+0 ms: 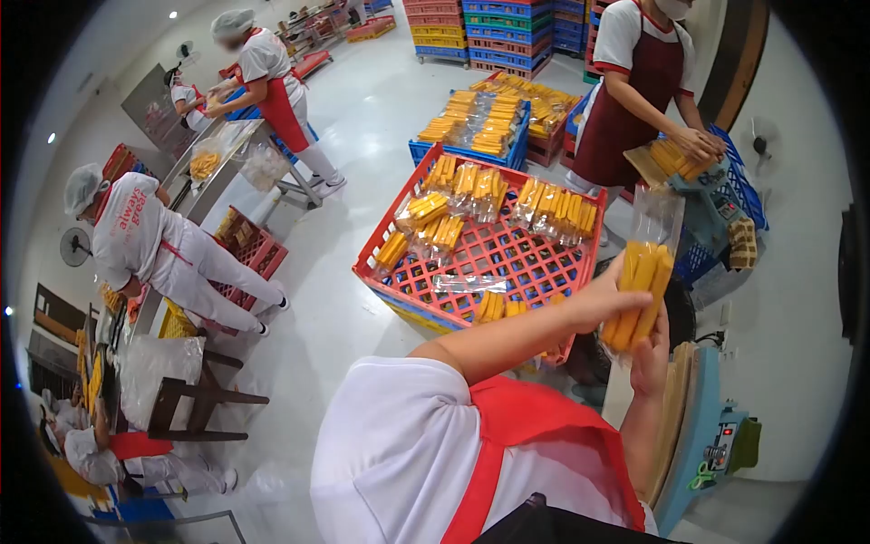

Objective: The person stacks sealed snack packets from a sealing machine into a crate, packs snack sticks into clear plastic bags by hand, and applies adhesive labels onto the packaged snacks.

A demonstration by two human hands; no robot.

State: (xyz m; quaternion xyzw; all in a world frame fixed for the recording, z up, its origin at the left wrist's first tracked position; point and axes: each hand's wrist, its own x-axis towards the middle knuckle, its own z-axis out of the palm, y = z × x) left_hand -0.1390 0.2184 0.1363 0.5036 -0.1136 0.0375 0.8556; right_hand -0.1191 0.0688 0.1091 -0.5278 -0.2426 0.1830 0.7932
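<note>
Holds clamped between left hand [602, 301] and right hand [650, 363] a plastic bag [661, 216] of thick, straight yellow sticks [642, 288], slightly tilted, glossy and transparent above the filled lower part, near the red crate [494, 252].

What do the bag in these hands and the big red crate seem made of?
The bag: thin, glossy plastic film, it seems; it is see-through and catches the light. The crate: probably hard moulded plastic, fairly smooth; its even colour and regular lattice suggest that, though the look alone can't prove it.
</note>
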